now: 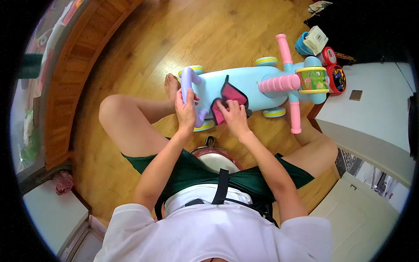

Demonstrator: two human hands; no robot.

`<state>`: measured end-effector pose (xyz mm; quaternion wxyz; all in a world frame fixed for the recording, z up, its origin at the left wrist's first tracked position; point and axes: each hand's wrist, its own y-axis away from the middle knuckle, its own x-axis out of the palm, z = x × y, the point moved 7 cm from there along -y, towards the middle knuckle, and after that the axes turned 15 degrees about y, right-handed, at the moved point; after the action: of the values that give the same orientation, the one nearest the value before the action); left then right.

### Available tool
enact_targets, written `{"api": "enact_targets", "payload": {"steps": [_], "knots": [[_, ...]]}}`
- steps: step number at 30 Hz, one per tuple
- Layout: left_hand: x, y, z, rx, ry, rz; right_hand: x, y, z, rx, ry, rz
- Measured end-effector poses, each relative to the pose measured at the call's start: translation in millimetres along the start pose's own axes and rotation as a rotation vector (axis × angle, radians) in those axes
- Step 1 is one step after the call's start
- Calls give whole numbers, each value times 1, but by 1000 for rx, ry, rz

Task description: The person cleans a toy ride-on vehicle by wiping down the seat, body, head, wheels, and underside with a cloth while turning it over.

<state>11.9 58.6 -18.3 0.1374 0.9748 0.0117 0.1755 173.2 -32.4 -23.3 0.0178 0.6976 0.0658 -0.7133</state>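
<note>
A light blue ride-on toy (253, 83) with pink handlebars (284, 49) and yellow-rimmed wheels stands on the floor between my legs. My left hand (186, 109) is wrapped round the purple handle (187, 79) at the toy's left end. On the toy's seat lies a pink cloth with black edging (235, 93), partly folded. My right hand (235, 114) is on this cloth, its fingers bent and pressed against the lower fold. The fingertips of my right hand are partly hidden by the cloth and the hand itself.
Wooden floor (144, 56) surrounds the toy. At the upper right are a blue bucket (302, 43) and red round containers (337, 79) beside a white cabinet (371, 94). A wooden panel (76, 70) runs along the left. A round stool (216, 160) is beneath me.
</note>
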Motion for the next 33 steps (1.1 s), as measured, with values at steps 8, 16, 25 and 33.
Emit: {"api": "enact_targets", "payload": {"steps": [8,16,25,33], "knots": [[13,13,-10,-234,353,-2,-9,5,-15,203,-337,113],[8,30,5,-197,471,-39,45,100,-38,656,-696,41],[8,83,40,-131,507,-111,87,167,-83,1446,-906,-127],[-4,90,74,-225,618,-44,42,95,-102,1271,-1146,-616]]}}
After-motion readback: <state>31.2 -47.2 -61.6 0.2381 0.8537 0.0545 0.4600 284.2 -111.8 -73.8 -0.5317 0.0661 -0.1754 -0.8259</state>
